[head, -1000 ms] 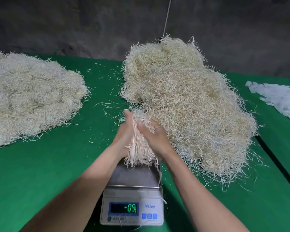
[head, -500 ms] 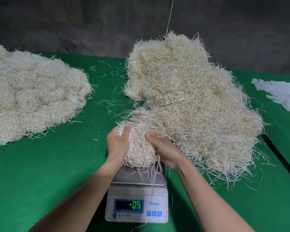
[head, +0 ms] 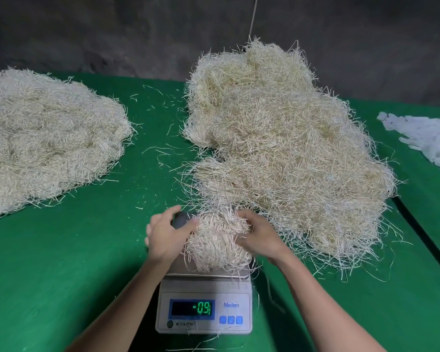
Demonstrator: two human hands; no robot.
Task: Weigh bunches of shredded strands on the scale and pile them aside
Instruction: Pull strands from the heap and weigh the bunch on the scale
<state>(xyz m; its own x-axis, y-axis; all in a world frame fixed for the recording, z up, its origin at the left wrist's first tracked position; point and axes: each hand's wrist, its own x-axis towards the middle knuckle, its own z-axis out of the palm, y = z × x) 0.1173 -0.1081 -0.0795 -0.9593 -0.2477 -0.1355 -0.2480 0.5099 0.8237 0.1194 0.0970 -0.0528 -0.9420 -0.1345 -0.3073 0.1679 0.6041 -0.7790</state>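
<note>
A bunch of shredded strands (head: 217, 243) sits on the steel pan of a digital scale (head: 204, 304), set close against the large loose heap (head: 285, 153), likely so each handful travels little. The display (head: 191, 308) reads a negative figure. The left hand (head: 167, 236), fingers spread and loose, cups the bunch's left side; the right hand (head: 258, 236) curls over its right edge, gripping lightly rather than clenching. A separate pile (head: 46, 141) lies well apart on the green cloth (head: 61, 262), apparently weighed portions.
</note>
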